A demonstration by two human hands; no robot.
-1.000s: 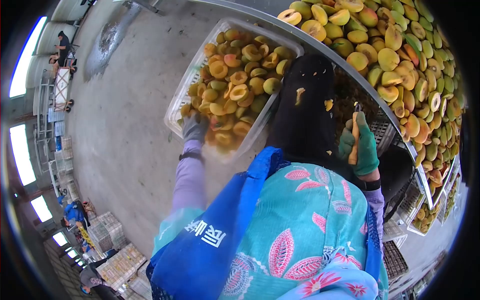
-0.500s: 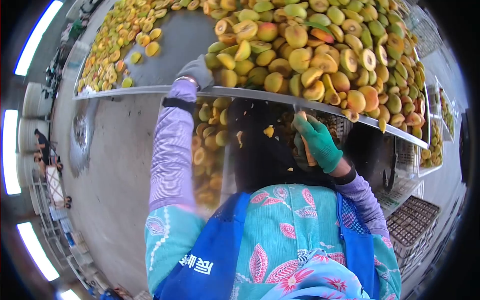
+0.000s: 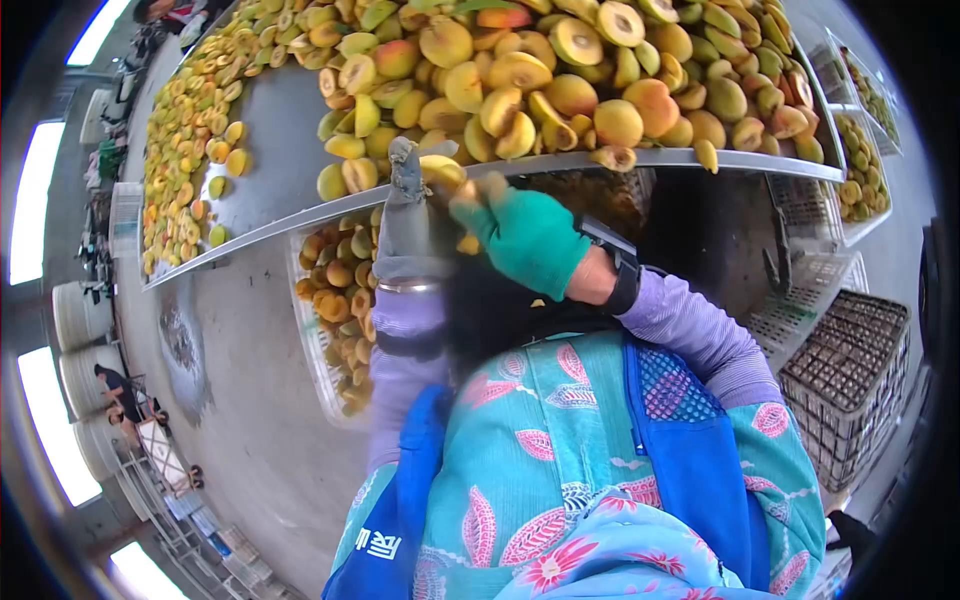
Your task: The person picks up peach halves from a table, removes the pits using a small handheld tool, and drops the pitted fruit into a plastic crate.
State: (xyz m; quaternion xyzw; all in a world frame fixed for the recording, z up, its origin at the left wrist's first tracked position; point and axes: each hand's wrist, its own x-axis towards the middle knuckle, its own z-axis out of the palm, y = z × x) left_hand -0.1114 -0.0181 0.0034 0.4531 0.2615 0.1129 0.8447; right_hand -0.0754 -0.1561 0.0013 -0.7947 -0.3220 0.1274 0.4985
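Note:
My left hand (image 3: 408, 195), in a grey glove, is at the metal table's front edge, its fingers closed on a yellow peach (image 3: 442, 172). My right hand (image 3: 525, 238), in a green glove with bare fingertips, is closed beside it, blurred by motion. It grips a small knife (image 3: 440, 149) whose blade shows faintly by the peach; the handle is mostly hidden in the fist. Beyond both hands lies a heap of whole and halved peaches (image 3: 520, 70) on the metal table (image 3: 285, 130).
A crate of peach pieces (image 3: 340, 300) stands below the table edge at my left. Stacked brown plastic crates (image 3: 850, 350) stand at my right, near a white crate with fruit (image 3: 862, 180). Another person (image 3: 120, 392) is far left by a cart (image 3: 160, 450).
My left hand has come back from the heap and now holds a peach. My right hand, with the knife, has moved left and up to meet it. The view has shifted.

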